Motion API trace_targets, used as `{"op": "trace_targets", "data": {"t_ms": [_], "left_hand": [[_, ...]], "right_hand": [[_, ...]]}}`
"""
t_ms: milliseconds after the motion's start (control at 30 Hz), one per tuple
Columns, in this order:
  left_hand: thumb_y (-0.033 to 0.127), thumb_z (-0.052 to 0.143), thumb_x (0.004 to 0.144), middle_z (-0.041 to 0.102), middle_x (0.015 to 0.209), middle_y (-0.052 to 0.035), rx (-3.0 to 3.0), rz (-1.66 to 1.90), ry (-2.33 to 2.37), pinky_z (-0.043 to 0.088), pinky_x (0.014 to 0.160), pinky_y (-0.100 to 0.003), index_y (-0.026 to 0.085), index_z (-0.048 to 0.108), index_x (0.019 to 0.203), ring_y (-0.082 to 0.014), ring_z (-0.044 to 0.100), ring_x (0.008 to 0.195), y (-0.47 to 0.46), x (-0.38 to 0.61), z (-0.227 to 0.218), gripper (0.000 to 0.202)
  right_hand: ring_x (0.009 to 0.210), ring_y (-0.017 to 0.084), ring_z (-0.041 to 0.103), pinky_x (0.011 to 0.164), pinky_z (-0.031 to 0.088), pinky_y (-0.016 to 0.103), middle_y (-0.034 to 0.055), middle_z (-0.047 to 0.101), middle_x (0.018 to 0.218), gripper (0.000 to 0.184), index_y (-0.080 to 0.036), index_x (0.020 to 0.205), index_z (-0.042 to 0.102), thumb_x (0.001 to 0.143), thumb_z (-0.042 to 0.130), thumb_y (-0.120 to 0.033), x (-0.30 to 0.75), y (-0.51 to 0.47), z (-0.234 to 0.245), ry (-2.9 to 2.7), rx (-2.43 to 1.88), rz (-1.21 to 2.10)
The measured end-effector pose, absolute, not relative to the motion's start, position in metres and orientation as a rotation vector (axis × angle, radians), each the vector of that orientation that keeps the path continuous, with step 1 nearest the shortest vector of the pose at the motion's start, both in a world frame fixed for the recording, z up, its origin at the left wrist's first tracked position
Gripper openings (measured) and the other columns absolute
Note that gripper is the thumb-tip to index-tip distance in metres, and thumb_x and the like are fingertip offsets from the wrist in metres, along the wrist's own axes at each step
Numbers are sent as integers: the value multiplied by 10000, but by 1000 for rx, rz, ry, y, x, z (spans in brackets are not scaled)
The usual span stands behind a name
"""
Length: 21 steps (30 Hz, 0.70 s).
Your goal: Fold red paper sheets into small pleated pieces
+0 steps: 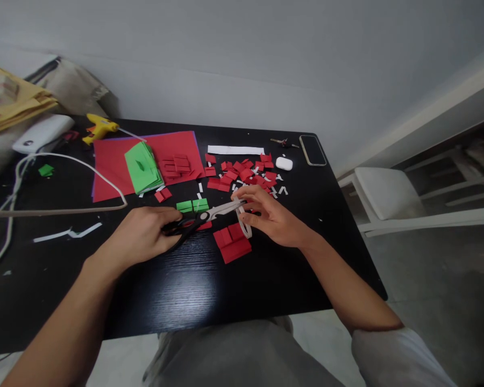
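My left hand [151, 228] is wrapped round the black handles of a pair of scissors [204, 216]. Their metal blades point right and reach to the fingers of my right hand [268, 212]. In those fingers is a thin white tape roll [247, 228], seen nearly edge-on; the strip at the blade tips is too small to make out. Just below the roll lies a stack of folded red paper [234, 248]. Green folded paper pieces [191, 205] rest behind the scissors. Behind my right hand is a scatter of small red paper pieces [229, 177] and white scraps.
At the back left are a red sheet [113, 174], a green paper pad [143, 166] and a yellow glue gun [99, 128]. A white cable [76, 161] loops across the left. A phone [312, 150], a white case [284, 163] and keys [283, 143] lie back right.
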State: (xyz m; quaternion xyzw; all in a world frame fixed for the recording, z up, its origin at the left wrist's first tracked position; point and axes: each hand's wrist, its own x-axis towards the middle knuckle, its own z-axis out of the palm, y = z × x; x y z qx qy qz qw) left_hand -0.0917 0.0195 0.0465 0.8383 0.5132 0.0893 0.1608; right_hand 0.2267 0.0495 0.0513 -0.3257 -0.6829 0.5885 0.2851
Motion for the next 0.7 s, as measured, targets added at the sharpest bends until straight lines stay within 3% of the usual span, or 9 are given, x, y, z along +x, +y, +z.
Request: {"op": "trace_targets", "data": {"t_ms": [300, 433, 533, 700], "left_hand": [[392, 519, 905, 754, 859, -89, 2450, 152, 1569, 466, 656, -361, 226, 660, 891, -290, 713, 751, 21, -97, 47, 218], [450, 509, 958, 754, 965, -116, 2416, 229, 1695, 489, 668, -387, 238, 649, 995, -315, 721, 802, 25, -109, 42, 256], [450, 507, 984, 741, 972, -128, 2382, 251, 1734, 511, 694, -408, 239, 654, 1019, -315, 716, 806, 30, -124, 36, 259], [459, 598, 927, 766, 962, -115, 2277, 313, 1608, 552, 743, -424, 258, 683, 996, -320, 731, 823, 33, -133, 31, 229]], "right_hand": [[1332, 219, 577, 997, 622, 382, 33, 517, 1351, 222, -307, 1159, 540, 993, 688, -316, 232, 47, 53, -1827, -798, 1683], [1422, 272, 543, 1043, 607, 490, 54, 531, 1437, 287, -309, 1150, 493, 973, 716, -343, 242, 42, 63, -1840, -911, 1604], [1413, 289, 567, 1144, 523, 597, 50, 574, 1448, 403, -331, 1199, 492, 919, 782, -340, 259, 34, 69, -1925, -1058, 1438], [1286, 304, 646, 1171, 486, 608, 45, 641, 1360, 468, -334, 1263, 540, 874, 780, -236, 294, 19, 65, -2180, -1382, 1139]]}}
